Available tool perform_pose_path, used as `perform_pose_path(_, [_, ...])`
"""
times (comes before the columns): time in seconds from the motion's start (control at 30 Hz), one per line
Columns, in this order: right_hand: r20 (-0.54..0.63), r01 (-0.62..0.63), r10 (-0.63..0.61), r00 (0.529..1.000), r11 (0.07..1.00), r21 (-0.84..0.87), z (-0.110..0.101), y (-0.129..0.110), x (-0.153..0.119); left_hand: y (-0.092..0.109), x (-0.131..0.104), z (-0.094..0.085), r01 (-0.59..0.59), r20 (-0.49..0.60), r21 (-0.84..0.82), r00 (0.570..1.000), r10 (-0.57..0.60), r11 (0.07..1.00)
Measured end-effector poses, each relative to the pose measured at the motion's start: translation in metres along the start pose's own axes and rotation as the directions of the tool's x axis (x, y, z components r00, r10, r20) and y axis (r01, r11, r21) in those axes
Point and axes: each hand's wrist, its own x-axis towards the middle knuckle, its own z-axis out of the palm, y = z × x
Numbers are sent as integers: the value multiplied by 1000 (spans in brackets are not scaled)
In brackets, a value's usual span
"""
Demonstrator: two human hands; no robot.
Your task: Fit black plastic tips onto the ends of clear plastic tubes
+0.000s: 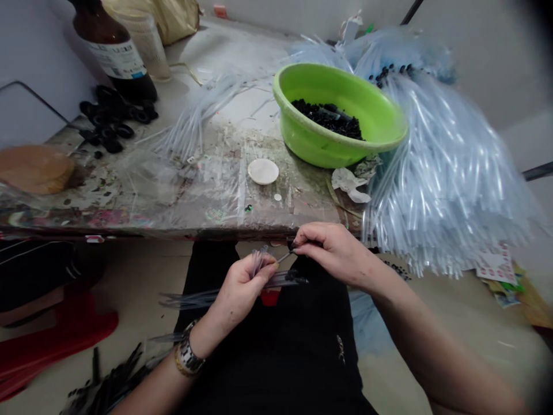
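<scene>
My left hand (pixel 240 283) is closed around several thin clear plastic tubes (pixel 185 300), held above my lap. Some tubes in this bunch end in small black tips (pixel 295 276), and their other ends stick out to the left. One tube points up from the left fingers toward my right hand (pixel 329 251). There my right thumb and forefinger pinch a small black piece (pixel 294 246) at that tube's end. Whether the piece sits on the tube or just touches it, I cannot tell, as the fingers partly cover it.
A green basin (pixel 298 135) of small black parts stands on the worktable (pixel 207 199). Right of it, a big bundle of clear tubes (pixel 436 173) overhangs the edge. A small white dish (pixel 263 171), loose tubes (pixel 190 124), black rings (pixel 108 124) and a brown bottle (pixel 114 55) also lie or stand there.
</scene>
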Motion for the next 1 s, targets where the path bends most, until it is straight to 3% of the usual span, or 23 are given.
perform_pose_path(0.23, [32, -12, 12, 999, 1000, -4, -1, 1, -4, -3, 2, 1, -30, 41, 46, 999, 28, 998])
perform_pose_path(0.53, [56, -32, 31, 998, 999, 15, 1, 0, -8, -3, 3, 5, 14, 17, -2, 1000, -13, 1000])
perform_pose_path(1.0, [-85, -102, 111, 990, 989, 105, 27, 11, -18, -3, 4, 9, -6, 1, 70, 1000, 6, 998])
